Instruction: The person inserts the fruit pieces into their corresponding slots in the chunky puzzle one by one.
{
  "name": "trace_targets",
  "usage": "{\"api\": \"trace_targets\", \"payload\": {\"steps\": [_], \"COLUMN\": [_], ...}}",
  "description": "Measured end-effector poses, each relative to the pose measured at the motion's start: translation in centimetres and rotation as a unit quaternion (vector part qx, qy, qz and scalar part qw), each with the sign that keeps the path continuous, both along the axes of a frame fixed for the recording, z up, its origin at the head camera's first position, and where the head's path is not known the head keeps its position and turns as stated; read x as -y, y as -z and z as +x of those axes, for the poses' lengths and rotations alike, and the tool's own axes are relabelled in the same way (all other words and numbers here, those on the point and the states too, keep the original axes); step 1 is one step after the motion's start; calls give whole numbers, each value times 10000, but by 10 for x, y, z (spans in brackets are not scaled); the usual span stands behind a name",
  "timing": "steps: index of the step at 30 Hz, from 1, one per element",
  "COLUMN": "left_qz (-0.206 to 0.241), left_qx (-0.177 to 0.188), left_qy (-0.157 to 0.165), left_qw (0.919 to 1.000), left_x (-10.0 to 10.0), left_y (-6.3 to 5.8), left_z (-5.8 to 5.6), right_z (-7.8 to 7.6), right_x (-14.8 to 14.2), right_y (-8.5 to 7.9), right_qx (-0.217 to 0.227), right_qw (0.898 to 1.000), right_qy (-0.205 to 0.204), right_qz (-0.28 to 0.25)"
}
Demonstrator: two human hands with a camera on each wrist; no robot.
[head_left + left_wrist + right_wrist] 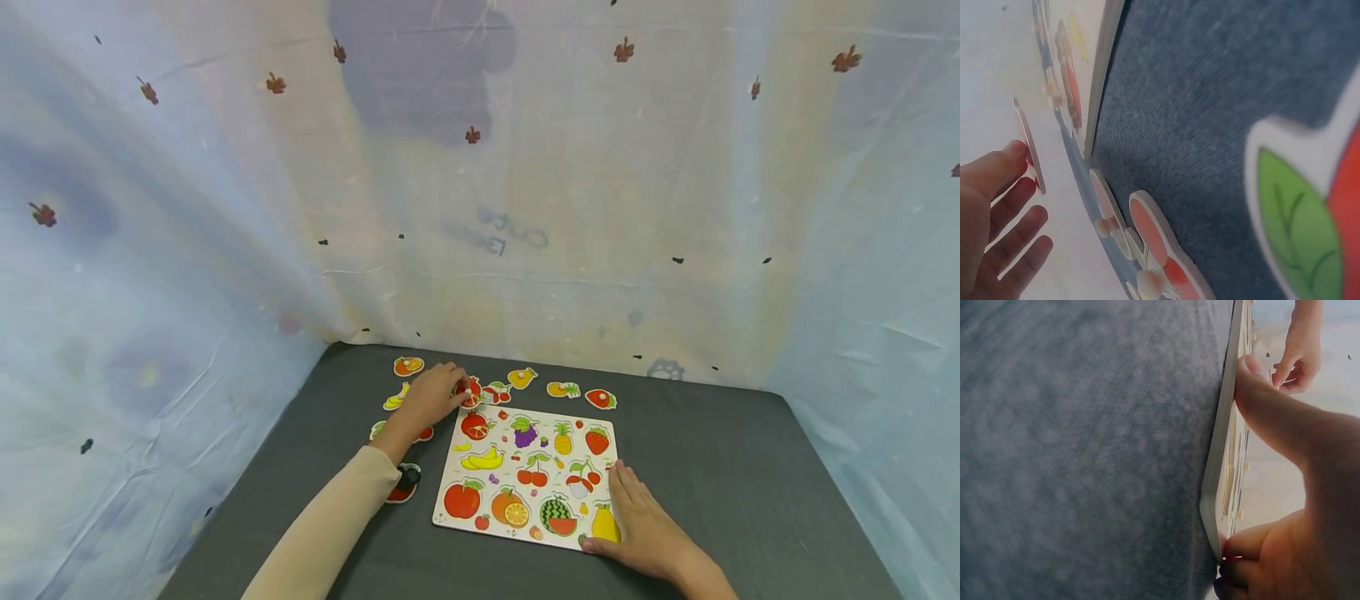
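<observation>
A white fruit puzzle board [450, 487] lies flat on the dark felt table. My left hand [459, 390] reaches past the board's far left corner and pinches a red fruit piece [472, 393]. In the left wrist view that thin piece [1030, 150] stands on edge against my left hand's [1004, 206] fingertips [1017, 149]. My right hand [628, 510] rests flat on the board's near right corner, with straight fingers beside the pear picture [603, 525]. The right wrist view shows the thumb [1235, 553] at the board's edge [1221, 450].
Several loose fruit pieces lie beyond the board: an orange [408, 365], a banana [395, 398], a pear [521, 377] and a strawberry [601, 399]. Another piece [405, 483] sits under my left forearm. Pale cloth walls [187, 275] close in three sides of the table [735, 467].
</observation>
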State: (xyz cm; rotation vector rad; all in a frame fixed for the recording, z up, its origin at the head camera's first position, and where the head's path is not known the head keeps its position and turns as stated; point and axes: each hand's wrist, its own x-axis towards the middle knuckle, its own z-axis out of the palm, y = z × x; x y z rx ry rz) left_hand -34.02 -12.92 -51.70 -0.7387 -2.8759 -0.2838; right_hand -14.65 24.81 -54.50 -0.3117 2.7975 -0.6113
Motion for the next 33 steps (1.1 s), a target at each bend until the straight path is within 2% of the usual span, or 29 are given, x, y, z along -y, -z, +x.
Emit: {"api": "trace_targets", "payload": {"steps": [11, 18, 27, 33], "left_qz": [-65, -272, -327, -421], "left_qx": [-259, -145, 85, -9], "left_qy": [164, 255, 218, 207], "left_qw": [9995, 9992, 9992, 9989], "left_x": [-1, -4, -7, -10], "left_y": [5, 7, 16, 19], "left_z": [12, 17, 24, 27], "right_z": [0, -1, 0, 0], "right_x": [-1, 0, 0, -2], "right_y": [2, 2, 3, 7], "right_qx": [-69, -29, -16, -93], "right_qw": [10000, 10000, 10000, 9999], "right_qy": [-40, -3, 11, -34], "right_qz": [-19, 13, -26, 41]}}
